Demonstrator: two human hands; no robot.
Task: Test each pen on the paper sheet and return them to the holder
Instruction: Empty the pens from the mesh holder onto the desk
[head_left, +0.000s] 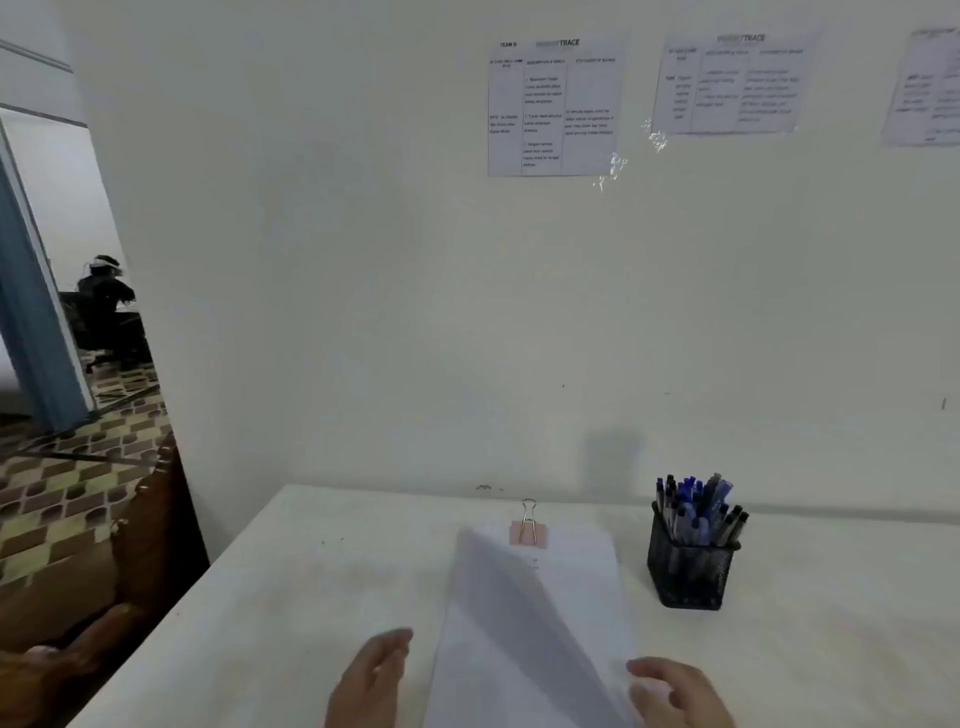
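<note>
Paper stack, one holder, two hands

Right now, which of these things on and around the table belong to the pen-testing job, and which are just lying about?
For the job:
pens
black mesh holder that they stand in
paper sheets, with the top one lifted
pink binder clip holding the sheets

Just there:
printed notices taped to the wall
seated person beyond the doorway
</note>
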